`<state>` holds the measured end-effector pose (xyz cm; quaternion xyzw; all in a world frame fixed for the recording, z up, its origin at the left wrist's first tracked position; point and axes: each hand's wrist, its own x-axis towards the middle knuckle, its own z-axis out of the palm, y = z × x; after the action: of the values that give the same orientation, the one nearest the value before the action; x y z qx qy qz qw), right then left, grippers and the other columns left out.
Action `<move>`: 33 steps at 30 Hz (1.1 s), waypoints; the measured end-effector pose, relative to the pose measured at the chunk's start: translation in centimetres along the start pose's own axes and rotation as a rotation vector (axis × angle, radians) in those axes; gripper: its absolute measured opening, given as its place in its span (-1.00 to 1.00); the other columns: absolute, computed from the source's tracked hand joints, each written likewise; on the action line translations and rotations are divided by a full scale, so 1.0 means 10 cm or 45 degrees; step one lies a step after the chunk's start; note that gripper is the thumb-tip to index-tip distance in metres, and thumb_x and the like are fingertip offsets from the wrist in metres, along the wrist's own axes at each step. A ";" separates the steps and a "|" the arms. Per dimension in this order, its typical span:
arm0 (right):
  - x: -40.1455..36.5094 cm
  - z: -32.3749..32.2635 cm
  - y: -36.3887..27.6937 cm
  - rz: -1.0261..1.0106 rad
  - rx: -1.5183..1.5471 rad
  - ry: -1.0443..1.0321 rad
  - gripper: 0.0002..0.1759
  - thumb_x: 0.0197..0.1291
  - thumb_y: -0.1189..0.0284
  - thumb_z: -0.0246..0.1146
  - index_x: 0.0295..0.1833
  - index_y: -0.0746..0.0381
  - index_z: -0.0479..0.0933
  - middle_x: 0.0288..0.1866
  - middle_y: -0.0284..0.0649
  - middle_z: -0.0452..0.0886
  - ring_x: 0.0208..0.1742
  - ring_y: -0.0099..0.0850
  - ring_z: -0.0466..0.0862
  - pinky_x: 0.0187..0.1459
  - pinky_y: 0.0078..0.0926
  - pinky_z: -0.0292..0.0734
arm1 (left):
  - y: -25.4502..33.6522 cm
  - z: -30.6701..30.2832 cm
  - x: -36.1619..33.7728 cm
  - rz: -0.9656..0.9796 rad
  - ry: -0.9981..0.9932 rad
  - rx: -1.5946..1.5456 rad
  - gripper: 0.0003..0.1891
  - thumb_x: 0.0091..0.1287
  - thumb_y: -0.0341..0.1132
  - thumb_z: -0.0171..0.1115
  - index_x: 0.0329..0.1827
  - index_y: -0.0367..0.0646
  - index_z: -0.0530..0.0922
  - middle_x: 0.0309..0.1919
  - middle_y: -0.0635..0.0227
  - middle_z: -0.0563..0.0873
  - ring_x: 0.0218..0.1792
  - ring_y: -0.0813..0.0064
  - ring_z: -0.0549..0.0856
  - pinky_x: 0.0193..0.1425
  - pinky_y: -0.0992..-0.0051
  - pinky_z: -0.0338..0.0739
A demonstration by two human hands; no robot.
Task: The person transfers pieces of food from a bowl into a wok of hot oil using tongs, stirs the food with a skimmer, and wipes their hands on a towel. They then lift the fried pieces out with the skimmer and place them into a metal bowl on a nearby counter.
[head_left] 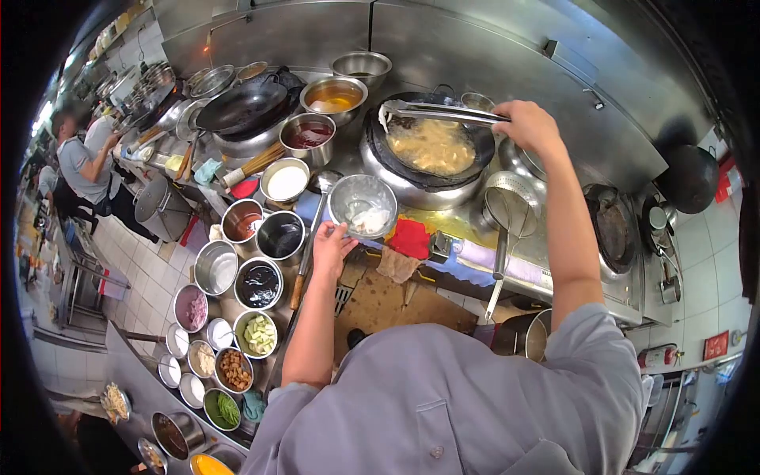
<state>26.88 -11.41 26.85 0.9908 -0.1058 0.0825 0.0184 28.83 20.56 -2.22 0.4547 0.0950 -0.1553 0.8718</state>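
Stainless-steel kitchen: hands hold tongs and a bowl.

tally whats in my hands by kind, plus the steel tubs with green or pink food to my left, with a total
tongs: 1
steel bowl: 1
green food tubs: 2
pink food tub: 1
total: 5
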 end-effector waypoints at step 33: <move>-1.06 -0.34 -0.72 -0.855 -0.360 0.152 -0.73 -0.10 0.34 0.28 -0.20 0.11 0.52 -0.43 -0.29 0.48 -0.39 -0.30 0.57 -0.40 -0.37 0.46 | 0.34 0.31 -0.17 0.350 -0.057 0.164 -0.83 0.20 -0.47 0.17 -0.39 -0.11 0.31 -0.41 0.43 0.48 -0.45 0.59 0.55 -0.32 0.55 0.59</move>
<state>17.63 -2.00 28.28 0.9514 0.2160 0.1139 0.1874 28.59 20.16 2.67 0.5150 0.0020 -0.0505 0.8557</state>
